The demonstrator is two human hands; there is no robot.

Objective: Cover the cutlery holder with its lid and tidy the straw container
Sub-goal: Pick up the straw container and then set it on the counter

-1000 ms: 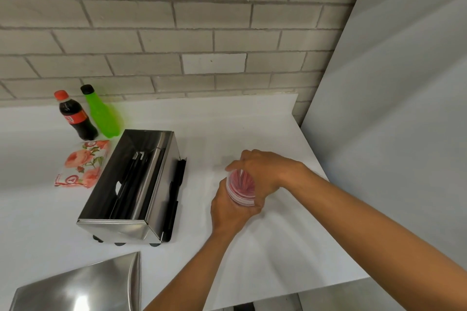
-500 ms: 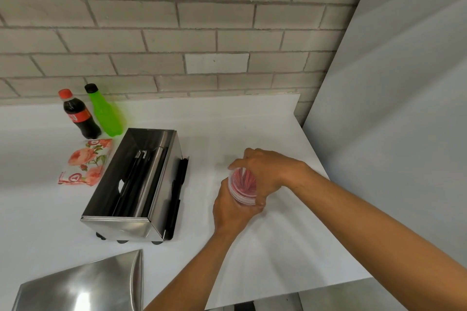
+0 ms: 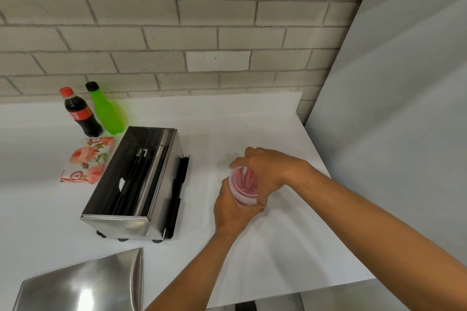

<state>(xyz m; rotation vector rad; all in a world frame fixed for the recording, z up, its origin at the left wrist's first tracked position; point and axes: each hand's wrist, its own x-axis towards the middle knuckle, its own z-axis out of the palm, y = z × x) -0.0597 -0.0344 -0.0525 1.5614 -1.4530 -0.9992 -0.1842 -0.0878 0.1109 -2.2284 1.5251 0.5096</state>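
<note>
The steel lid (image 3: 83,285) lies at the near left corner of the white counter (image 3: 278,247), apart from the cutlery holder (image 3: 136,184). The left hand (image 3: 231,209) wraps the near side of the clear straw container (image 3: 243,185); the right hand (image 3: 265,171) curls over its top and far side. Both hands grip it. Red straws show inside. The holder stands uncovered to the left, dark cutlery inside. Beyond it lie a floral packet (image 3: 87,163) and 2 bottles: cola (image 3: 80,113) and green (image 3: 107,110), against the brick wall (image 3: 202,20).
</note>
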